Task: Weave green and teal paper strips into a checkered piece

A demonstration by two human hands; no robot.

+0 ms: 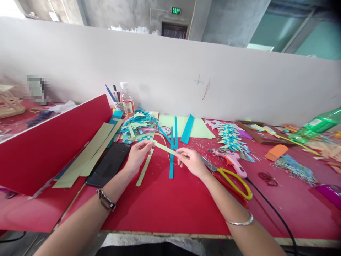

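A pale green paper strip point(165, 148) is stretched between my two hands above the red table. My left hand point(140, 153) pinches its left end, and my right hand point(191, 160) grips the right end between thumb and fingers. Under the strip a blue paper strip point(171, 167) lies lengthwise, with another blue strip point(176, 129) behind it. A second pale green strip point(145, 169) rests on the table just below my left hand. Close to my right hand are scissors point(231, 179) with yellow handles. A small woven blue-and-green piece point(147, 137) lies partly hidden behind my left hand.
A black phone point(108, 165) and wide green paper strips point(85, 156) lie left, beside a standing red board point(58, 142). A pink glue gun point(230, 160) with a black cable sits right. Behind are a heap of paper scraps point(140, 122), a bottle point(127, 101) and woven strips point(230, 137).
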